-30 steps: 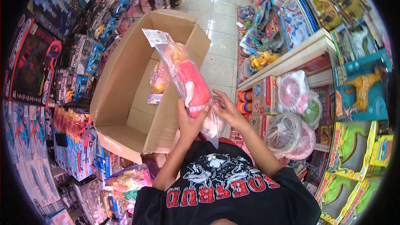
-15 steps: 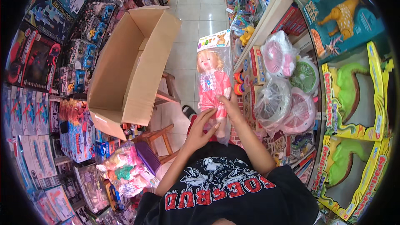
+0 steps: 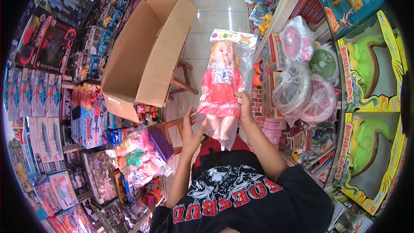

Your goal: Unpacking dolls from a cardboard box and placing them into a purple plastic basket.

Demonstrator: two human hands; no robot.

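Observation:
A doll (image 3: 221,86) in a pink dress with blond hair lies in a clear plastic bag with a printed header card (image 3: 234,38) on top. It is held upright before me, its bare feet toward my body. My right hand (image 3: 245,108) grips the bag's right side near the doll's hand, thumb on the front. At the lower left edge of the bag, my left hand (image 3: 192,128) has its fingers apart, the thumb side by the doll's leg. Whether the left hand touches the plastic I cannot tell.
An open cardboard box (image 3: 144,56) rests on a wooden stool (image 3: 184,77) at the left. Nearer stand a purple basket (image 3: 161,143) and several bagged dolls (image 3: 137,157). Shelves of boxed toys line both sides; wrapped fans (image 3: 297,43) and green dinosaur toys (image 3: 368,144) are at the right.
My left hand has come off the doll's front and moved left, its fingers opening. The doll's dress now hangs spread out, and the bag has tilted slightly. My right hand still holds the bag.

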